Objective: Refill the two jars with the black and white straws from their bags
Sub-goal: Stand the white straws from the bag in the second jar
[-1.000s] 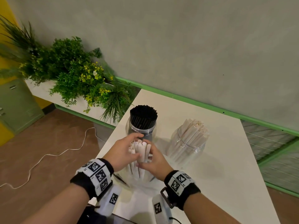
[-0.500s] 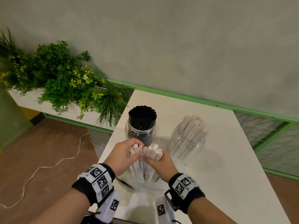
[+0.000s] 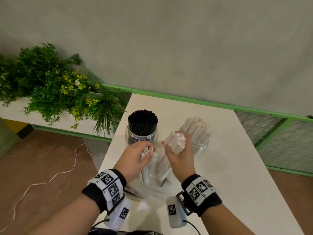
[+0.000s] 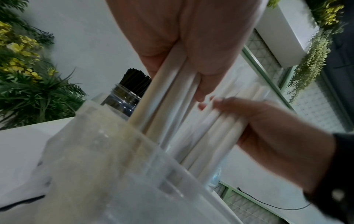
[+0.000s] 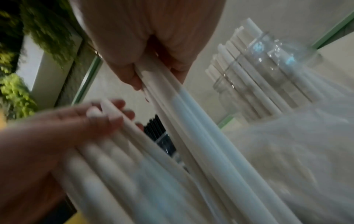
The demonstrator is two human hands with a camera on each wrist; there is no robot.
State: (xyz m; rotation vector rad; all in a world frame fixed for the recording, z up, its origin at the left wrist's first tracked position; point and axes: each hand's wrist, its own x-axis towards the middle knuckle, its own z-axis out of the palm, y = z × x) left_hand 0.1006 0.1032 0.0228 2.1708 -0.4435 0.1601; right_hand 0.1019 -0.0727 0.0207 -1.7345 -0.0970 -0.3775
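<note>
On the white table (image 3: 237, 167) a clear jar of black straws (image 3: 142, 128) stands left of a clear jar of white straws (image 3: 197, 133). In front of them stands a clear plastic bag (image 3: 152, 182) with white straws sticking out. My right hand (image 3: 179, 155) grips a bundle of white straws (image 3: 176, 143), lifted and tilted toward the white jar, lower ends still in the bag. My left hand (image 3: 138, 152) pinches a few white straws (image 3: 147, 150) upright in the bag. In the left wrist view these straws (image 4: 168, 91) run from the bag (image 4: 114, 166) into my fingers.
A planter of green and yellow plants (image 3: 55, 92) runs along the table's left side. A green-framed mesh railing (image 3: 279, 133) stands to the right and a grey wall behind. A white cable (image 3: 50, 177) lies on the brown floor.
The one cluster of white straws both hands held has split. My right hand has drawn its bundle up and to the right toward the white jar; my left hand stays with a few straws.
</note>
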